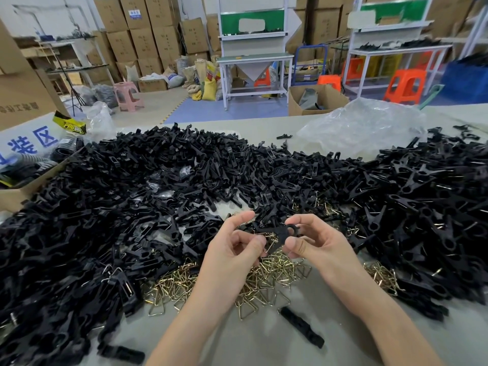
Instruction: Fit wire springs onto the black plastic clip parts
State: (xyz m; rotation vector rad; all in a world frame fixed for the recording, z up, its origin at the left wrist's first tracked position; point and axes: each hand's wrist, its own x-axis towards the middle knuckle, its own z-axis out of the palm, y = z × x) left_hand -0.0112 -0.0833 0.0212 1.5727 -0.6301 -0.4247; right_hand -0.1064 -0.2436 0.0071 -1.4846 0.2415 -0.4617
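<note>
Both hands hold one black plastic clip part (280, 233) above the table, in front of me. My right hand (314, 241) pinches its ring end between thumb and forefinger. My left hand (237, 247) grips the other end, fingers curled, and a thin wire spring (270, 249) shows at the clip beside its fingertips. Under the hands lies a loose heap of brass-coloured wire springs (264, 283). A huge pile of black clip parts (158, 186) covers the table from left to right.
A single black part (301, 326) lies on bare table (264, 347) near my forearms. An open cardboard box (18, 191) stands at the left edge, a crumpled clear plastic bag (361, 128) at the back right. Beyond the table are stacked cartons, workbenches and stools.
</note>
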